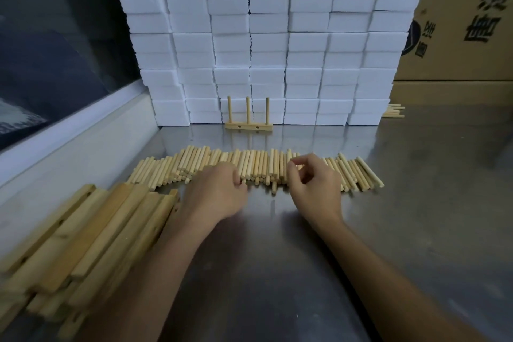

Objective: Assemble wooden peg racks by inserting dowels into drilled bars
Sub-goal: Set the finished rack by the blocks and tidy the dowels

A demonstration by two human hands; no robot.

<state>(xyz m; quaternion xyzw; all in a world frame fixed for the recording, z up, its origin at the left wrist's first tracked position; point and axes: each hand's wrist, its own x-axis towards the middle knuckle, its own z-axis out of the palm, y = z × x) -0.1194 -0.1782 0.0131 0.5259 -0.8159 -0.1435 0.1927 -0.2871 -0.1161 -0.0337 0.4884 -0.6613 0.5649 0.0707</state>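
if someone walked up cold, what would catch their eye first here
Most likely the wall of white foam blocks stacked high at the back of the metal table, with one finished peg rack standing upright against its foot. Next, the long row of loose dowels across the middle, where the left hand and right hand work with curled fingers. A heap of drilled bars lies at the near left.

Both hands (261,189) at dowel row (258,166)
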